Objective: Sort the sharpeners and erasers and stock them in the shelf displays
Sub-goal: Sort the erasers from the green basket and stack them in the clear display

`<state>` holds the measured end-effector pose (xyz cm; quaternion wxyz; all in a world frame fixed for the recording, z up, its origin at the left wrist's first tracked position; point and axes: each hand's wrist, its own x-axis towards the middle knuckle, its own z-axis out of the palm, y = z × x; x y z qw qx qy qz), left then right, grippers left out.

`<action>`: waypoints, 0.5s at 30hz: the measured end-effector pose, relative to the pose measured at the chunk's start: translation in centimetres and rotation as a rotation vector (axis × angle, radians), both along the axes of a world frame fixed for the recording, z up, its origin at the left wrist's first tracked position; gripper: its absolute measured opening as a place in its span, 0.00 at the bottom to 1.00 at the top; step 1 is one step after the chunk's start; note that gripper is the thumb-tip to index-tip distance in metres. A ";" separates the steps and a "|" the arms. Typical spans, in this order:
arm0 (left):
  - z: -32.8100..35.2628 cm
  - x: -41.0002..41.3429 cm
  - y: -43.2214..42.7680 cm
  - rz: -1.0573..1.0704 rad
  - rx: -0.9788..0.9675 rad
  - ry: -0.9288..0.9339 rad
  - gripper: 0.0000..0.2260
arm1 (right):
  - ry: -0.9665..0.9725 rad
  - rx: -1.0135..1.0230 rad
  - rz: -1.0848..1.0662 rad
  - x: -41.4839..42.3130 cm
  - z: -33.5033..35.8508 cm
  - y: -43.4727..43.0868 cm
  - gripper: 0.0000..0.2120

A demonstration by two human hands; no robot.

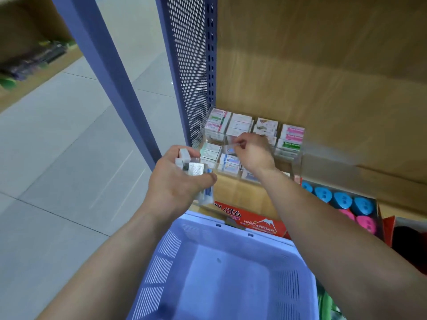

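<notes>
Pale floor tiles [57, 146] fill the left of the frame, and a wooden shelf [323, 65] rises on the right. At centre the right hand [254, 151] pinches a small packet [231, 144], blurred, over the clear display [286, 155] of boxed erasers [240, 122]. To its lower left, the left hand [175, 181] grips a bundle of packets [195, 168] above a lavender basket [166, 262].

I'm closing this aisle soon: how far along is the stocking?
Done: the basket looks empty, and the clear display already holds rows of erasers. In hand: the right hand pinches one small packet at the display, the left hand grips a bunch of packets. Left: shelving that bunch.
</notes>
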<state>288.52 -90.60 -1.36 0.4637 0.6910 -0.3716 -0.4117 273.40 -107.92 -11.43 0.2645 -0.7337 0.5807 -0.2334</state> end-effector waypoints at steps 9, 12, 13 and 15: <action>0.2 0.1 -0.6 0.023 0.001 0.044 0.17 | 0.110 -0.228 -0.026 -1.1 -1.6 1.3 0.12; 0.1 0.0 -0.6 0.013 0.007 0.030 0.18 | 0.211 -0.083 0.103 -1.2 -1.4 1.4 0.14; 0.1 0.0 -0.6 0.012 0.007 0.031 0.18 | 0.236 -0.040 0.138 -1.2 -1.2 1.3 0.14; 0.1 0.0 -0.5 0.014 0.006 0.053 0.18 | 0.234 0.068 0.186 -1.2 -0.6 1.1 0.16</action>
